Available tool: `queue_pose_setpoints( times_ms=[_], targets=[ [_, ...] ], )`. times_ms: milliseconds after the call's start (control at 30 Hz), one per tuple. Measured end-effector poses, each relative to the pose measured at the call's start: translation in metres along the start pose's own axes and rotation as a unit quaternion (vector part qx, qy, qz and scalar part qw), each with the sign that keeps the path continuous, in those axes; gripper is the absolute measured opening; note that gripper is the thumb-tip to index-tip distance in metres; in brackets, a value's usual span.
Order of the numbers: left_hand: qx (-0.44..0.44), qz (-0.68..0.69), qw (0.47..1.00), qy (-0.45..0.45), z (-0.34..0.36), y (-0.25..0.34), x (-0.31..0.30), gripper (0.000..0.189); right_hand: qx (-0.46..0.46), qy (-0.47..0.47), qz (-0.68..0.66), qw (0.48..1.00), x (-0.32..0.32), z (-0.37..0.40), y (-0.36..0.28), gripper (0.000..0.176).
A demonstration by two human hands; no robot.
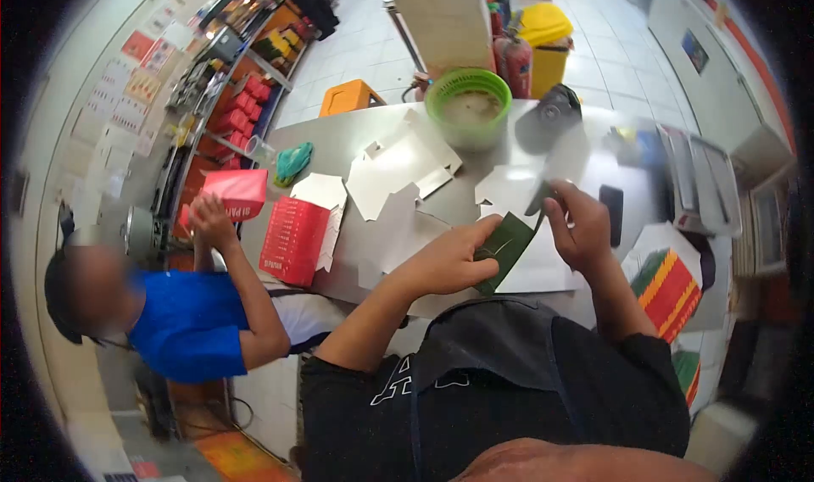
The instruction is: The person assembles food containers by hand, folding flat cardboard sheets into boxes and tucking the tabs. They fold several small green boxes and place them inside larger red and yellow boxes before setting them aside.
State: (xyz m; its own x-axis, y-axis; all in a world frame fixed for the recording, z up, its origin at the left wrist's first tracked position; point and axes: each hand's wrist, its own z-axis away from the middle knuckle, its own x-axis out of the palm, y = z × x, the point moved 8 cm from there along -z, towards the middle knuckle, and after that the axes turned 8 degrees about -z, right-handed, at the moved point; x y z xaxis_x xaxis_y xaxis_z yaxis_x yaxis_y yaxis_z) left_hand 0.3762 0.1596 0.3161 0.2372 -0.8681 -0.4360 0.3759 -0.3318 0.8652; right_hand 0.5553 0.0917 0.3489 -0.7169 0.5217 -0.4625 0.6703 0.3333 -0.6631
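My left hand (462, 257) grips a dark green folding carton (506, 249), the thumb lying across its printed face. Opposite it, my right hand (581, 225) is closed, its fingers pinching a green flap at the carton's upper right edge. A blurred whitish panel stretches up beyond the right fingers. Flat white carton blanks (411, 164) lie on the steel table (331, 147) in front of my hands. Just right of my right hand rests a black phone (610, 215).
At left, a person in a blue shirt (186, 321) handles a red box (237, 192); another red box (294, 240) stands nearby. A green basket (468, 109) sits at the far edge, beside a dark round object (551, 117). A red, yellow and green carton (666, 291) is at right.
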Motion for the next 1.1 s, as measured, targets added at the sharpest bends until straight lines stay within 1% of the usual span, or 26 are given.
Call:
queue_pose_setpoints(
  times_ms=[33,100,133,167,200,233,333,400,433,467,500,600,667,700,800,833,933,1000,1033,1067,1100],
  targets=[
    [0.022,-0.07,0.995,0.073,0.001,-0.004,-0.008,0.054,0.01,0.006,-0.012,1.0,0.004,0.005,0.006,0.026],
    [-0.046,-0.028,0.992,0.115,0.007,-0.02,-0.017,0.057,0.025,0.018,-0.035,0.999,0.009,0.011,0.018,0.018],
    [-0.078,-0.004,0.988,0.136,0.01,-0.028,-0.02,0.06,0.0,0.032,-0.003,0.999,0.007,0.012,0.015,0.015],
    [-0.04,-0.074,0.969,0.231,0.015,-0.028,-0.028,0.064,0.006,0.044,0.001,0.999,0.006,0.014,0.021,0.014],
    [-0.004,-0.144,0.936,0.321,0.02,-0.031,-0.029,0.068,0.013,0.056,0.007,0.998,0.007,0.015,0.025,0.014],
    [0.03,-0.213,0.888,0.406,0.029,-0.03,-0.028,0.072,0.008,0.065,-0.009,0.998,0.009,0.014,0.024,0.014],
    [0.078,-0.296,0.823,0.478,0.046,-0.016,-0.017,0.082,0.001,0.084,-0.062,0.995,0.013,0.008,0.019,0.013],
    [0.086,-0.278,0.821,0.492,0.051,-0.027,-0.017,0.073,0.004,0.083,-0.109,0.991,0.019,0.003,0.017,0.015],
    [0.09,-0.268,0.815,0.506,0.055,-0.029,-0.019,0.069,0.021,0.087,-0.106,0.99,0.023,-0.001,0.014,0.019],
    [0.095,-0.26,0.811,0.516,0.059,-0.029,-0.023,0.065,0.016,0.075,-0.097,0.992,0.026,-0.004,0.011,0.019],
    [0.098,-0.201,0.824,0.521,0.064,-0.029,-0.028,0.053,0.014,0.066,-0.086,0.994,0.026,-0.006,0.01,0.02],
    [0.147,-0.138,0.82,0.535,0.072,-0.031,-0.035,0.052,-0.011,0.044,-0.076,0.996,0.032,-0.014,-0.002,0.021],
    [0.175,-0.136,0.819,0.53,0.078,-0.027,-0.034,0.05,-0.024,0.015,-0.057,0.998,0.036,-0.014,-0.007,0.02],
    [0.188,-0.134,0.817,0.528,0.081,-0.024,-0.033,0.049,-0.047,0.015,-0.062,0.997,0.038,-0.016,-0.013,0.017],
    [0.247,-0.249,0.758,0.55,0.09,-0.001,-0.027,0.042,-0.124,0.013,0.017,0.992,0.043,-0.019,-0.047,0.012],
    [0.239,-0.283,0.754,0.543,0.094,0.007,-0.024,0.035,-0.091,0.03,0.019,0.995,0.04,-0.016,-0.039,0.01],
    [0.269,-0.337,0.726,0.536,0.1,0.02,-0.017,0.035,-0.064,0.073,0.0,0.995,0.038,-0.013,-0.034,0.008],
    [0.268,-0.32,0.734,0.536,0.097,0.016,-0.024,0.038,-0.031,0.061,0.016,0.998,0.04,-0.016,-0.04,0.008],
    [0.269,-0.305,0.744,0.53,0.092,0.014,-0.027,0.04,-0.069,0.066,0.023,0.995,0.043,-0.021,-0.053,0.007],
    [0.257,-0.299,0.755,0.524,0.088,0.011,-0.03,0.041,-0.057,0.065,0.033,0.996,0.043,-0.02,-0.056,0.01],
    [0.244,-0.289,0.769,0.515,0.087,0.006,-0.034,0.043,-0.081,0.063,0.044,0.994,0.044,-0.021,-0.063,0.012]
  ],
)
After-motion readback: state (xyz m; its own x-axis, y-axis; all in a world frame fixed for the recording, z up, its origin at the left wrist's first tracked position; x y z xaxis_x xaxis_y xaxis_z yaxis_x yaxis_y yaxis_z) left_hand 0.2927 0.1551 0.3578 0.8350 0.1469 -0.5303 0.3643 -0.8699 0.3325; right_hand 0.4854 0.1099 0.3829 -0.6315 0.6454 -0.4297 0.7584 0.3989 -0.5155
